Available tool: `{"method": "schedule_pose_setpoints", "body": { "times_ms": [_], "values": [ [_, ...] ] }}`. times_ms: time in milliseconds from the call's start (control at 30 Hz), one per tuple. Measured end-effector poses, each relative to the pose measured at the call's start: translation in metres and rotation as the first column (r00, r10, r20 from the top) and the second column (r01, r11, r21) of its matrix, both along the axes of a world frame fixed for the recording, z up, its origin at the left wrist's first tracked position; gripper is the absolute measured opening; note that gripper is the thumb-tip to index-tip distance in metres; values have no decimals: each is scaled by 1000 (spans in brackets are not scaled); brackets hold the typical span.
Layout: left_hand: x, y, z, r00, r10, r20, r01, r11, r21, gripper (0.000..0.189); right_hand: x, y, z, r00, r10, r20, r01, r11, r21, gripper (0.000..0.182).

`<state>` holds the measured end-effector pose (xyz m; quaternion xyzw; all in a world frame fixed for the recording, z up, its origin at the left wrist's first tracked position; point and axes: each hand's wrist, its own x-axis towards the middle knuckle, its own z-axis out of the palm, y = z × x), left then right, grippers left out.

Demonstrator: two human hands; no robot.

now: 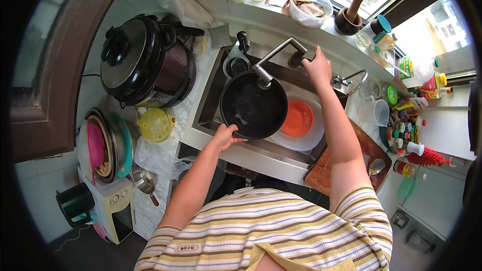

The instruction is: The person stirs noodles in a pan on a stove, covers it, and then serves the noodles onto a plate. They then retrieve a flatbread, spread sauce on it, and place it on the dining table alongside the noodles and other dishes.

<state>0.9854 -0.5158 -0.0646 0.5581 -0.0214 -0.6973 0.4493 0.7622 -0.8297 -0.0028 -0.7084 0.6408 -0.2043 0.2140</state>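
Observation:
A round black pot (254,107) is held over the left part of the steel sink (211,113). My left hand (226,138) grips its near rim, thumb on top and fingers below. The grey faucet spout (266,78) hangs over the pot's far edge, and a pale wet patch shows on the dark bottom. My right hand (318,66) is at the faucet handle (304,61), fingers curled around or against it. To the right of the pot an orange bowl (297,118) sits inside a white plastic basin (314,135) in the sink.
An electric pressure cooker (150,64) and a yellow plastic appliance (156,124) stand left of the sink. Right of it are a wooden cutting board (320,173), a clear measuring jug (376,112) and several condiment bottles (401,131). A mortar with pestle (347,22) stands on the windowsill.

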Motion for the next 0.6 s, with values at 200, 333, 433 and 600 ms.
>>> {"method": "schedule_pose_setpoints", "body": {
  "times_ms": [200, 333, 433, 600],
  "values": [
    [5, 11, 27, 981, 108, 159, -119, 991, 57, 37, 76, 38, 28, 746, 662, 75, -607, 723, -330, 32],
    [19, 26, 43, 942, 133, 309, -157, 986, 56, 38, 78, 46, 32, 718, 653, -239, -693, 703, -159, 34],
    [29, 44, 42, 922, 142, 361, -150, 989, -6, 39, 61, 70, 27, 712, 501, -492, -623, 773, -115, 45],
    [43, 70, 54, 934, 75, 351, -35, 992, -118, 39, 6, 151, 18, 824, 565, -51, -536, 805, 255, 55]
  ]
}}
